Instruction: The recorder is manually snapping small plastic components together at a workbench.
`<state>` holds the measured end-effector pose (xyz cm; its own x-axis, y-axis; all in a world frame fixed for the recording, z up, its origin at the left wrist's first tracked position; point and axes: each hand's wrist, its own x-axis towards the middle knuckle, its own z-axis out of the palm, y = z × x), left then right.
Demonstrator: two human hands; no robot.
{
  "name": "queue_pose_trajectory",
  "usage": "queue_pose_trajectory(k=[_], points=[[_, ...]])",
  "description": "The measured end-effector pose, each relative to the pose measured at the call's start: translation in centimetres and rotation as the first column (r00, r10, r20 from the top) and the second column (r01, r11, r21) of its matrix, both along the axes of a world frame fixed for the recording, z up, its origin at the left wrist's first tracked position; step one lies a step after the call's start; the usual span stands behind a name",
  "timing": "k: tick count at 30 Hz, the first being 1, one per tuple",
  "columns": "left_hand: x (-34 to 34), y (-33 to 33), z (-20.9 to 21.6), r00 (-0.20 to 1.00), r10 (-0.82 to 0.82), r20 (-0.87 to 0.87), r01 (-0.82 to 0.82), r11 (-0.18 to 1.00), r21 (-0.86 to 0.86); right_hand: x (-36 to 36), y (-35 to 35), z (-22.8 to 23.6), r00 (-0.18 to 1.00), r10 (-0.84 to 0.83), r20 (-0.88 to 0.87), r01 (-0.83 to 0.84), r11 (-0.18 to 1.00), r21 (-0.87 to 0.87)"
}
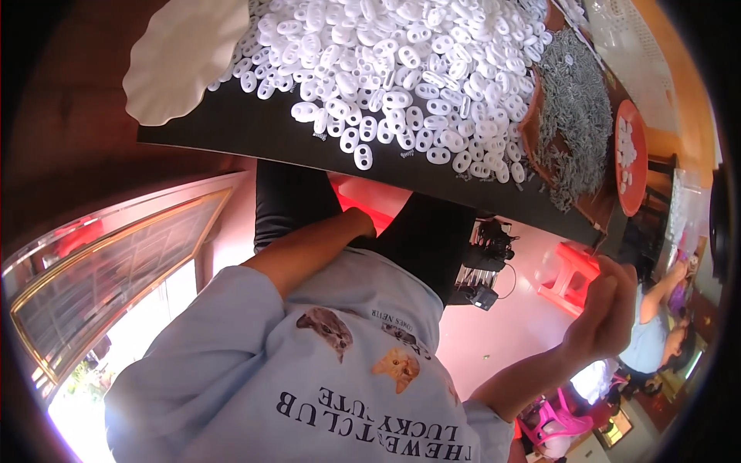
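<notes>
My left hand (361, 222) rests low in my lap between my thighs, beneath the table edge; its fingers are hidden. Raised beside the table's right corner, my right hand (606, 312) has its fingers curled together, and whatever they may hold cannot be made out. A large heap of white oval two-holed plastic pieces (386, 69) covers much of the dark table (231, 123). To its right lies a pile of small grey metal springs (575, 108), partly edged by a reddish-brown rim (531, 127). Several loose springs lie near the table's front edge.
A cream wavy-edged plate (181, 58) sits at the table's left end. An orange-red dish (631, 162) with several white pieces is at the right. A red stool (570, 278) and black devices (490, 243) stand below. Other people (656, 332) are at the far right.
</notes>
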<state>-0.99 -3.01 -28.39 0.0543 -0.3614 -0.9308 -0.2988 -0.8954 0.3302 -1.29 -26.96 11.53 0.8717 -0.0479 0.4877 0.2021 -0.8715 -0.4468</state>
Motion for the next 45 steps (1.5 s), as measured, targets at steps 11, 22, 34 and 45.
queue_pose_trajectory(k=[11, 22, 34, 45], points=[[0.5, -0.4, 2.6, 0.989, 0.098, 0.110, -0.082, 0.987, -0.136, 1.9, 2.1, -0.8, 0.999, -0.032, -0.009, 0.032, 0.991, 0.130], [11.5, -2.6, 6.1, 0.930, 0.246, 0.273, -0.140, 0.924, -0.357, 7.6, 0.9, -0.8, 0.967, 0.099, -0.234, -0.055, 0.981, 0.188], [7.5, 2.0, 8.8, 0.840, 0.315, 0.442, -0.046, 0.853, -0.521, 2.0, 0.4, -3.8, 0.802, 0.334, -0.495, -0.089, 0.886, 0.454], [6.7, 3.4, 10.9, 0.797, 0.396, 0.456, 0.015, 0.742, -0.670, -11.6, -5.8, -29.8, -0.193, 0.386, -0.902, 0.226, 0.912, 0.342]])
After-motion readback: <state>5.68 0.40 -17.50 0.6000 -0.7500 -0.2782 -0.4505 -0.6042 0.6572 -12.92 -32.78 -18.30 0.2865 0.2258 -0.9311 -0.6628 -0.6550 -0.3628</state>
